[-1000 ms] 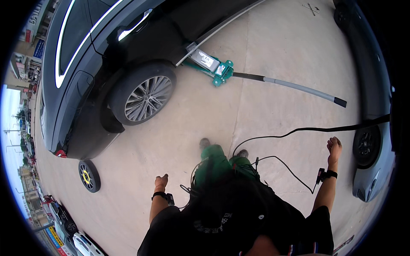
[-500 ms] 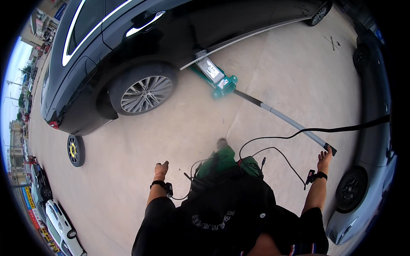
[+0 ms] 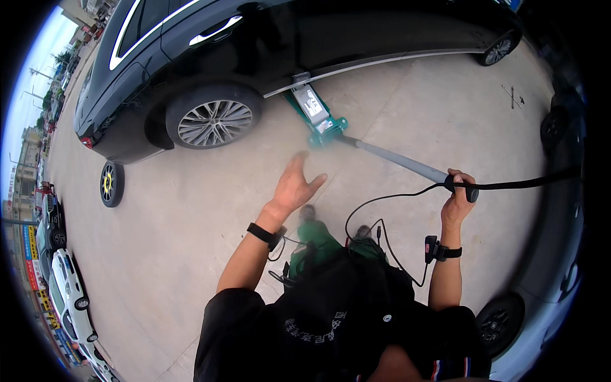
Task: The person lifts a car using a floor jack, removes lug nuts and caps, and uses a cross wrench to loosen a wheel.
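Observation:
A green floor jack point(image 3: 318, 114) stands beside the black car point(image 3: 305, 35), its head at the sill just past a silver-spoked wheel point(image 3: 215, 123). Its long handle point(image 3: 398, 159) slopes toward me on the right, and my right hand point(image 3: 457, 198) grips its dark end. My left hand point(image 3: 296, 181) reaches out over the floor below the jack, fingers apart and holding nothing I can see. A black cable point(image 3: 522, 183) crosses in front of the handle's end, and thinner wires hang by my legs.
A spare wheel point(image 3: 112, 183) stands on the concrete floor point(image 3: 159, 229) to the left. A second car point(image 3: 541, 280) lines the right side, and a cross wrench point(image 3: 512, 95) lies at the upper right. Parked cars point(image 3: 67, 286) stand at the far left.
My right hand has reached the handle's end and now grips it, lifted higher in the view. My left hand has swung up and forward toward the jack. The view has shifted slightly.

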Motion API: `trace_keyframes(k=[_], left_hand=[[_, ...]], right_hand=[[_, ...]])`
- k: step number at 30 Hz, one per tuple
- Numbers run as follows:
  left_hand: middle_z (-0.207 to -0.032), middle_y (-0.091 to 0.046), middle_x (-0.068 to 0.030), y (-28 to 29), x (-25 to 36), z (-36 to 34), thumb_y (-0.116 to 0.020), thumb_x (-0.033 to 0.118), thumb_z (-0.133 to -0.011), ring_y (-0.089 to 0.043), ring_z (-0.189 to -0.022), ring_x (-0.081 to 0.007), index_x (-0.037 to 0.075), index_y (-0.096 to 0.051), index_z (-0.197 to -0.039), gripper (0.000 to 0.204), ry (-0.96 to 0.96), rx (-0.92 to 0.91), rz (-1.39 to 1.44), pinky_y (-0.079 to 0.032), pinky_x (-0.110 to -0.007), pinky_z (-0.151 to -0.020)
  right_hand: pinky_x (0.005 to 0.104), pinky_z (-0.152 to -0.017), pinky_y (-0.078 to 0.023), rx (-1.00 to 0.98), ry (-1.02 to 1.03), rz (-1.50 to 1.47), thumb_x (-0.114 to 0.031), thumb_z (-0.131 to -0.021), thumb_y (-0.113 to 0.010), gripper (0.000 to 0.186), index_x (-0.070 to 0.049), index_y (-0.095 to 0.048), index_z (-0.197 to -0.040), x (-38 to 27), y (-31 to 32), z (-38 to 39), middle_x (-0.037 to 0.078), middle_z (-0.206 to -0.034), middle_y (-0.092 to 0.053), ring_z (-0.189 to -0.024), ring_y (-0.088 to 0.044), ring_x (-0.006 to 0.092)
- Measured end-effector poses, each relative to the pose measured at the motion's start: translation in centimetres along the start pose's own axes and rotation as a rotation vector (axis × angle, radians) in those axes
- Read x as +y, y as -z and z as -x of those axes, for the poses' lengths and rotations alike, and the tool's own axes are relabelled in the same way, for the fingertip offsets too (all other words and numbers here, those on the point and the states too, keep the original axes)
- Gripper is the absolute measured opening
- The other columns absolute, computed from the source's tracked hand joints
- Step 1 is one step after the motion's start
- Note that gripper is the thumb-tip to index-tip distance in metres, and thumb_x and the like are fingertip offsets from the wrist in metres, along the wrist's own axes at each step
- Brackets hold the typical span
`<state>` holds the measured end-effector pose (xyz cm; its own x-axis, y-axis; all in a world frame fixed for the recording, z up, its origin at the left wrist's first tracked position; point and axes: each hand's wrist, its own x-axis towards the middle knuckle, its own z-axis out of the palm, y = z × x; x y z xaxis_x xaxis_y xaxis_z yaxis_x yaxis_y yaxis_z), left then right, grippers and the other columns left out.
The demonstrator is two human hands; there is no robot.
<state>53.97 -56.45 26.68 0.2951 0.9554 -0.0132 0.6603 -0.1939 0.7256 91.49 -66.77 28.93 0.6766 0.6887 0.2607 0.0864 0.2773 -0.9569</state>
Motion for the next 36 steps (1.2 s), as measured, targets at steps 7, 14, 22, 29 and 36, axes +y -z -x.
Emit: trace_keyframes(k=[7, 14, 22, 29, 36], left_hand=[[-0.126, -0.057, -0.019, -12.2, 14.8, -10.4, -0.08, 0.032, -0.073, -0.054, -0.117, -0.0359, 0.003, -0.052, -0.125, 0.066, -0.46, -0.117, 0.121, -0.045, -0.041, -0.098], [-0.084, -0.07, -0.0168, -13.1, 17.5, -17.4, -0.08, 0.03, -0.066, -0.066, -0.085, -0.0329, 0.003, -0.067, -0.087, 0.036, -0.368, -0.504, 0.175, -0.051, -0.04, -0.077], [-0.067, -0.067, -0.0117, -17.2, 15.9, -18.2, -0.066, 0.028, -0.062, -0.066, -0.069, -0.0352, 0.014, -0.065, -0.063, 0.015, -0.41, -0.152, 0.12, -0.054, -0.042, -0.067], [-0.062, -0.064, -0.0104, -19.1, 15.1, -17.9, -0.069, 0.026, -0.059, -0.064, -0.062, -0.0341, 0.014, -0.061, -0.06, 0.014, -0.443, 0.066, 0.201, -0.053, -0.042, -0.059], [-0.06, -0.062, -0.0088, -20.0, 15.3, -17.8, -0.07, 0.022, -0.057, -0.063, -0.059, -0.0326, 0.013, -0.058, -0.06, 0.015, -0.447, 0.208, 0.24, -0.051, -0.041, -0.055]], right_hand=[[0.0387, -0.09, -0.048, -0.265, 0.091, -0.235, -0.004, -0.085, -0.067, 0.012, 0.0, -0.058, -0.091, -2.0, -7.8, -4.4, 0.014, -0.09, -0.066, -0.092, -0.063, 0.0239], [0.0407, -0.082, -0.048, -0.181, 0.076, -0.327, -0.016, -0.084, -0.064, 0.017, -0.002, -0.054, -0.084, -3.7, -10.0, -7.6, 0.011, -0.079, -0.058, -0.078, -0.057, 0.0241], [0.0353, -0.067, -0.043, -0.325, 0.107, -0.419, -0.018, -0.086, -0.059, 0.02, -0.005, -0.047, -0.076, -1.6, -10.0, -9.9, 0.007, -0.065, -0.048, -0.062, -0.046, 0.0177], [0.0352, -0.064, -0.041, -0.425, 0.134, -0.427, -0.016, -0.085, -0.056, 0.019, -0.005, -0.045, -0.075, -1.5, -10.0, -10.1, 0.007, -0.065, -0.047, -0.062, -0.045, 0.0185], [0.0351, -0.064, -0.042, -0.472, 0.124, -0.429, -0.015, -0.082, -0.056, 0.018, -0.004, -0.045, -0.073, -1.4, -9.7, -10.9, 0.006, -0.063, -0.045, -0.061, -0.045, 0.0185]])
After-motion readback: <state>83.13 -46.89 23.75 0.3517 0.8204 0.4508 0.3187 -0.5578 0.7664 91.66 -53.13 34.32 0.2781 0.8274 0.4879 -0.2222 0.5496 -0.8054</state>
